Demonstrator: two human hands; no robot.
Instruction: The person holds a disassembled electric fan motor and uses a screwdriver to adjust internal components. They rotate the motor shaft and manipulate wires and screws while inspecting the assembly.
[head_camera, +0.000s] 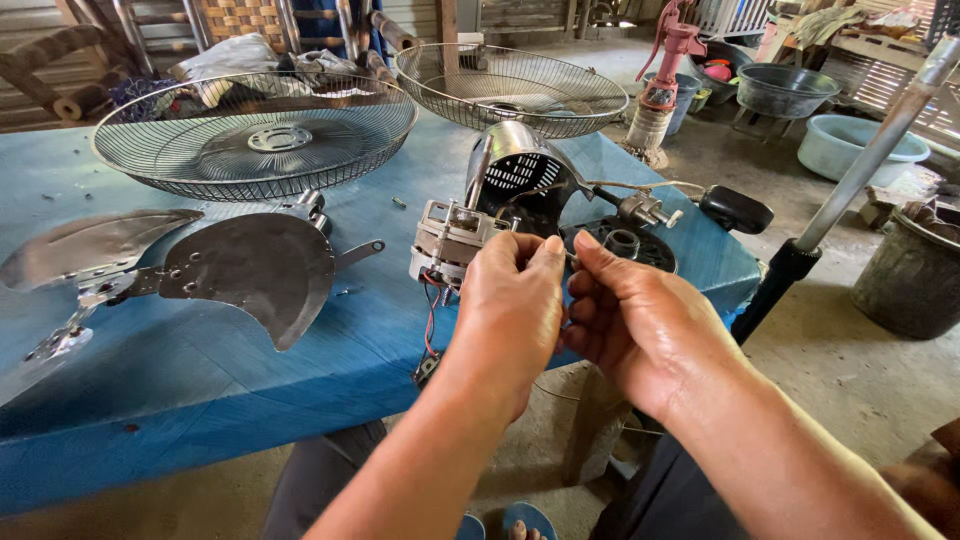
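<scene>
Blue-painted wooden table (200, 390) carrying a dismantled fan, two hands meeting at its near edge.

Left hand (512, 310) and right hand (640, 325) pinch something small between their fingertips; what it is cannot be told. Just beyond them sits the grey fan motor with red and black wires (450, 245). Silver metal fan blades (200, 265) lie toward the left edge, with two round wire guards (255, 140) along the far edge.

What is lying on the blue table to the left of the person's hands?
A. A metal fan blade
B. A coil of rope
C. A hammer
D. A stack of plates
A: a shiny metal fan blade lies flat on the blue table, left of the left hand, in front of a round wire fan guard.
</scene>
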